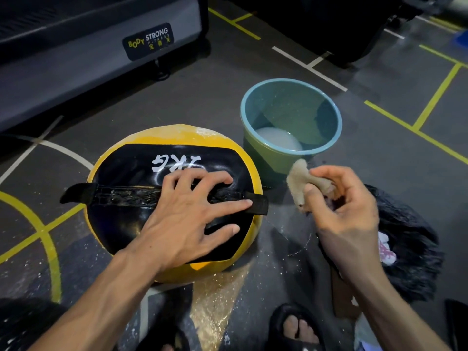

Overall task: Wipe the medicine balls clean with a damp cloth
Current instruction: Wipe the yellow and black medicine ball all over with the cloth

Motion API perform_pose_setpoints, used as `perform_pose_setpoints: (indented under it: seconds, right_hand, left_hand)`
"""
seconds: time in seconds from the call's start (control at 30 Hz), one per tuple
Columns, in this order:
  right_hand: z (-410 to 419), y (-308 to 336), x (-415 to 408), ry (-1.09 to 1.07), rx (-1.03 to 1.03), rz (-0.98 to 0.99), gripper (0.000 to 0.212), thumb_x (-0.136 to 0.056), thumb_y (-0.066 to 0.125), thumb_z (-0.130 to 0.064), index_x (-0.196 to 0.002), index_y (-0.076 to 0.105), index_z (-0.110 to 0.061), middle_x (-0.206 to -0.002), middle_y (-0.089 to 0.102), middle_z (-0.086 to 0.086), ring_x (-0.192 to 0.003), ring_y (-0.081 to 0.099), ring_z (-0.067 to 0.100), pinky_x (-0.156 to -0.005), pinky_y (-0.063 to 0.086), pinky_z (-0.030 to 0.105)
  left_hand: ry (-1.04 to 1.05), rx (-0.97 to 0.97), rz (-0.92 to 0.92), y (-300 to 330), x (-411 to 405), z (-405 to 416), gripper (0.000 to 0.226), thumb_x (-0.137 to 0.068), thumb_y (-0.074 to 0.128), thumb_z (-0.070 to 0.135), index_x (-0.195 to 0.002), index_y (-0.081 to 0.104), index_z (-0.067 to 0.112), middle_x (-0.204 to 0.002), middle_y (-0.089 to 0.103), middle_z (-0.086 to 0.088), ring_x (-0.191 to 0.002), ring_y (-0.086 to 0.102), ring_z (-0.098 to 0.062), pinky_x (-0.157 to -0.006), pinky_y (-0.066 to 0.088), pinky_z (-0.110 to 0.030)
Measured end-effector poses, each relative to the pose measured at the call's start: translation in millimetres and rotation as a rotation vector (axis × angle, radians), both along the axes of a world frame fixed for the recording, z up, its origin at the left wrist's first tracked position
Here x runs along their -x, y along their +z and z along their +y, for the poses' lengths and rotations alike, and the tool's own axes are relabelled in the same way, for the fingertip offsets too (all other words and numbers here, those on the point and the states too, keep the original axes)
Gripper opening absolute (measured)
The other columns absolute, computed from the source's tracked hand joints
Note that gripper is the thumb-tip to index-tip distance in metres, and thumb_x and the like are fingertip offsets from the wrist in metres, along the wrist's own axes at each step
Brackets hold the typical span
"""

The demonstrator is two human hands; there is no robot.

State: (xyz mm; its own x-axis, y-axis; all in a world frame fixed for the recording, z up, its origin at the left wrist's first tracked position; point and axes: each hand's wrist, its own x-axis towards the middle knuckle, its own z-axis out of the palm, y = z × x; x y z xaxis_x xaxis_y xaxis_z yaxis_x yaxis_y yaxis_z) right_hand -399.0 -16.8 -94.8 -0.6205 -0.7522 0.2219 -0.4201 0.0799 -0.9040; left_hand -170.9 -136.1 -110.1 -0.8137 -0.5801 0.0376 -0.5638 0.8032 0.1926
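A yellow and black medicine ball (121, 219) marked "1KG" lies on the gym floor, a black strap across its top. My left hand (187, 216) rests on the ball's black panel with fingers spread over the strap. To the right of the ball, my right hand (344, 209) pinches a small beige cloth (301, 183), held in the air just below the bucket.
A teal and green bucket (268, 153) holding cloudy water stands behind the cloth. A grey exercise machine (76, 72) fills the upper left. A black bag (405, 249) lies at the right. My sandalled foot (296, 328) is at the bottom. Yellow and white lines cross the floor.
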Motion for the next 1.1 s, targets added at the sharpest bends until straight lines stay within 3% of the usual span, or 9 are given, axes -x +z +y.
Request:
perform_pose_setpoints:
  seconds: [0.1,0.17,0.23,0.4,0.53,0.67,0.77,0.93,1.1]
  right_hand:
    - [-17.1,6.9,-23.9,0.155,0.019,0.246,0.028,-0.090,0.069,-0.003,-0.112,0.072,-0.021,-0.103,0.072,-0.009,-0.092,0.067,0.010,-0.081,0.052,0.021]
    - [-28.9,-2.3,-38.3,0.360,-0.033,0.452,0.031,-0.084,0.063,0.003,-0.108,0.073,-0.014,-0.107,0.072,-0.005,-0.099,0.063,0.017,-0.088,0.051,0.030]
    - [-31.1,-14.6,-42.6,0.520,-0.102,0.593,0.026,-0.079,0.059,0.000,-0.100,0.070,-0.011,-0.101,0.068,-0.001,-0.096,0.057,0.022,-0.085,0.049,0.035]
    - [-12.0,-31.6,-11.2,0.598,-0.288,0.784,0.011,-0.087,0.054,-0.020,-0.084,0.065,-0.017,-0.087,0.064,-0.002,-0.083,0.054,0.025,-0.072,0.054,0.041]
    - [-9.3,-7.3,0.5,0.301,-0.135,0.634,0.007,-0.083,0.067,-0.009,-0.084,0.070,-0.014,-0.083,0.068,-0.006,-0.079,0.057,0.022,-0.072,0.049,0.039]
    - [-24.3,21.0,-8.5,0.135,-0.064,0.476,0.019,-0.087,0.060,-0.007,-0.096,0.072,-0.018,-0.088,0.066,-0.011,-0.078,0.056,0.007,-0.070,0.043,0.024]
    - [-31.7,23.2,-16.3,0.201,-0.091,0.414,0.023,-0.088,0.059,-0.009,-0.103,0.072,-0.020,-0.091,0.067,-0.012,-0.075,0.053,-0.002,-0.071,0.042,0.017]
    - [-49.1,14.2,-29.3,0.546,-0.401,0.598,0.029,-0.097,0.044,-0.029,-0.111,0.068,-0.020,-0.102,0.065,-0.001,-0.094,0.060,0.025,-0.081,0.051,0.042]
    - [-51.1,11.8,-15.7,0.627,-0.490,0.577,0.034,-0.090,0.046,-0.027,-0.112,0.071,-0.019,-0.102,0.064,-0.001,-0.094,0.062,0.022,-0.082,0.051,0.039]
  left_hand:
    - [-0.019,0.013,0.013,-1.7,0.7,-2.5,0.041,-0.097,0.042,0.065,-0.137,0.054,0.060,-0.151,0.042,0.009,-0.128,0.040,-0.029,-0.106,0.029,-0.052]
    - [-0.026,-0.007,0.030,-2.1,-0.6,-4.2,0.038,-0.097,0.045,0.063,-0.133,0.057,0.060,-0.152,0.041,0.010,-0.129,0.039,-0.029,-0.106,0.027,-0.052]
    - [-0.028,-0.027,0.070,-2.0,-1.8,-5.3,0.032,-0.096,0.048,0.061,-0.123,0.064,0.060,-0.151,0.043,0.013,-0.130,0.038,-0.027,-0.107,0.025,-0.049]
    - [0.016,-0.098,0.201,-2.8,-4.4,-7.2,0.020,-0.093,0.055,0.056,-0.104,0.071,0.058,-0.146,0.044,0.024,-0.131,0.036,-0.019,-0.107,0.018,-0.039]
    - [0.030,-0.098,0.208,-2.3,-3.0,-5.3,0.021,-0.093,0.054,0.056,-0.106,0.071,0.057,-0.145,0.044,0.025,-0.129,0.037,-0.019,-0.108,0.017,-0.038]
    - [0.027,-0.066,0.149,-1.2,-2.1,-3.8,0.033,-0.094,0.050,0.060,-0.123,0.064,0.060,-0.148,0.043,0.021,-0.129,0.036,-0.019,-0.107,0.020,-0.040]
    - [0.007,-0.015,0.045,-0.9,0.6,-4.3,0.036,-0.097,0.045,0.064,-0.131,0.057,0.063,-0.151,0.039,0.017,-0.130,0.036,-0.024,-0.108,0.023,-0.046]
    - [-0.007,-0.012,0.022,-2.0,4.7,-4.3,0.036,-0.096,0.043,0.066,-0.129,0.059,0.063,-0.151,0.038,0.014,-0.131,0.037,-0.028,-0.108,0.024,-0.050]
    - [0.003,-0.116,0.133,1.6,2.5,-5.9,0.033,-0.095,0.043,0.066,-0.120,0.064,0.064,-0.148,0.039,0.022,-0.132,0.033,-0.019,-0.109,0.014,-0.038]
